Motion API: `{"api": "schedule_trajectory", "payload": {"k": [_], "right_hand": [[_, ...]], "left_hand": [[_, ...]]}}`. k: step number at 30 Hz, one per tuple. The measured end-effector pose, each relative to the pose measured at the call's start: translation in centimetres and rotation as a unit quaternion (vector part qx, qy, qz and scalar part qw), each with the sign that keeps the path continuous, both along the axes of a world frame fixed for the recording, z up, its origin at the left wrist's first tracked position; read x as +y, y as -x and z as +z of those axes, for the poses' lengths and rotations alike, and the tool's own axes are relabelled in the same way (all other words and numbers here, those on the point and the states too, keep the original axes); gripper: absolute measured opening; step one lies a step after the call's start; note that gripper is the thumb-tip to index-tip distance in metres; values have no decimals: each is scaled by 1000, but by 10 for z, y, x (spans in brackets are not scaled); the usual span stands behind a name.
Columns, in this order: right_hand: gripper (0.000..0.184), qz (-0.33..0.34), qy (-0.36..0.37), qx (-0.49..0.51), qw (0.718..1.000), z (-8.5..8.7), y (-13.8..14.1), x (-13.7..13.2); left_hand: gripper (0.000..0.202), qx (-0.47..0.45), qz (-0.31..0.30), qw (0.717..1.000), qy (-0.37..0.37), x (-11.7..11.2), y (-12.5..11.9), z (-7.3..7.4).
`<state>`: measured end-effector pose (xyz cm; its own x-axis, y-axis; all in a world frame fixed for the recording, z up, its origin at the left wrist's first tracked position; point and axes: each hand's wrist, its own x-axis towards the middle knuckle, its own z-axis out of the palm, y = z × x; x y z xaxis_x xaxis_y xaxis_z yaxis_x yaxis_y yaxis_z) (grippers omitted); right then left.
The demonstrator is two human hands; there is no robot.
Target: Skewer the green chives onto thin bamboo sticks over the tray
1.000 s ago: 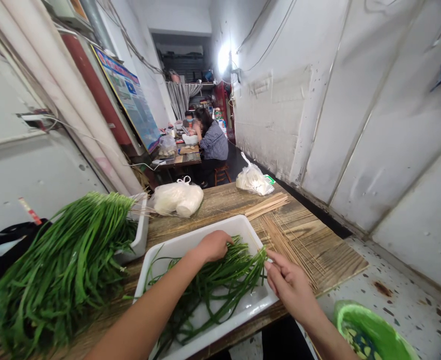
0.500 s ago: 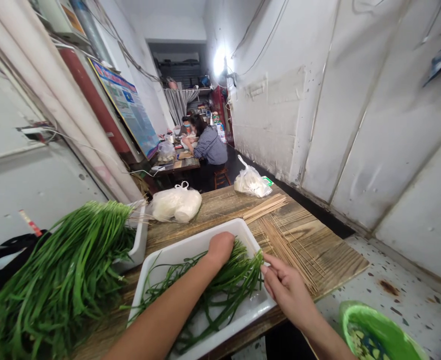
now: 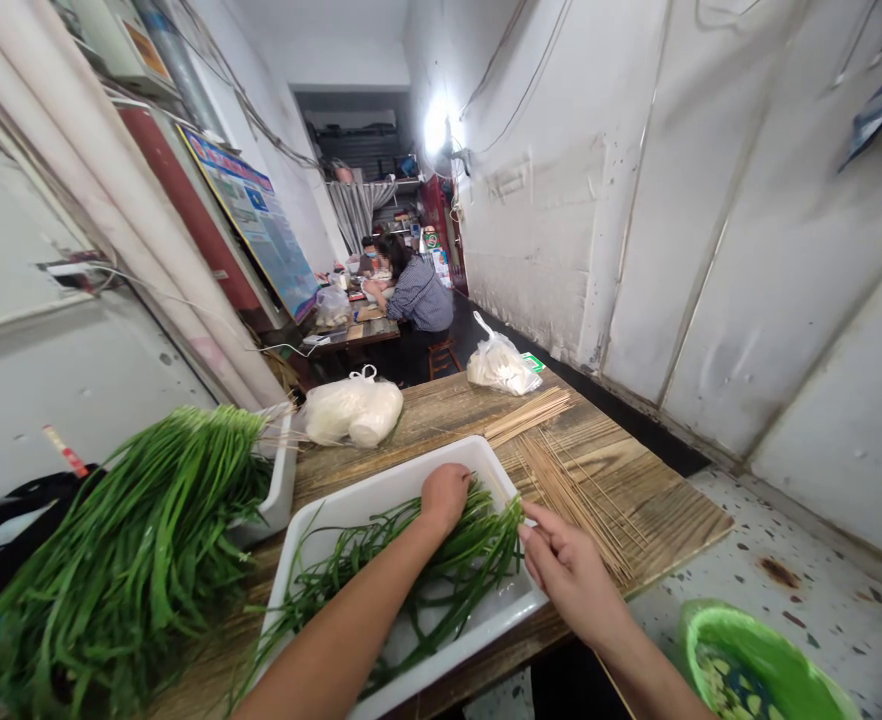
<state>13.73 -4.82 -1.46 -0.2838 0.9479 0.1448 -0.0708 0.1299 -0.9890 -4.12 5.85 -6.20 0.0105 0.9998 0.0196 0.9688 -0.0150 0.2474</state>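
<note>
My left hand is closed over a bunch of garlic chives inside a white plastic tray; its fingertips are mostly hidden behind the back of the hand. At the tray's right rim, my right hand pinches thumb and forefinger by the pale cut ends of the chives. A thin bamboo skewer shows below the right wrist, in line with those fingertips; its tip cannot be made out. Long green leaves trail across the tray toward its left and front sides.
A heap of chives overhangs a second white tray at left. Loose skewers lie right on the wooden table. Plastic bags stand behind. A green basin is lower right; two people sit farther back.
Both hands hold nearly the same places on the chives and skewer. The whole view has shifted very slightly, and some leaf tips at the tray's left side lie differently.
</note>
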Motion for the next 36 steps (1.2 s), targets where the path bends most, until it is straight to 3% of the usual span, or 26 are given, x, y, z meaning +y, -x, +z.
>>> {"api": "schedule_trajectory", "payload": {"k": [6, 14, 24, 30, 36], "right_hand": [[46, 1, -1, 2, 1000, -1, 0, 1], [47, -3, -3, -3, 1000, -4, 0, 1], [48, -1, 2, 0, 1000, -2, 2, 2], [48, -11, -5, -6, 1000, -5, 2, 2], [52, -17, -3, -20, 1000, -13, 0, 4]], "left_hand": [[29, -89, 2, 996, -22, -1, 0, 5], [26, -262, 32, 964, -13, -9, 13, 34], [23, -453, 33, 890, 43, -8, 10, 50], [30, -548, 18, 836, 22, -6, 1, 73], [27, -621, 32, 782, 37, -37, 24, 99]]}}
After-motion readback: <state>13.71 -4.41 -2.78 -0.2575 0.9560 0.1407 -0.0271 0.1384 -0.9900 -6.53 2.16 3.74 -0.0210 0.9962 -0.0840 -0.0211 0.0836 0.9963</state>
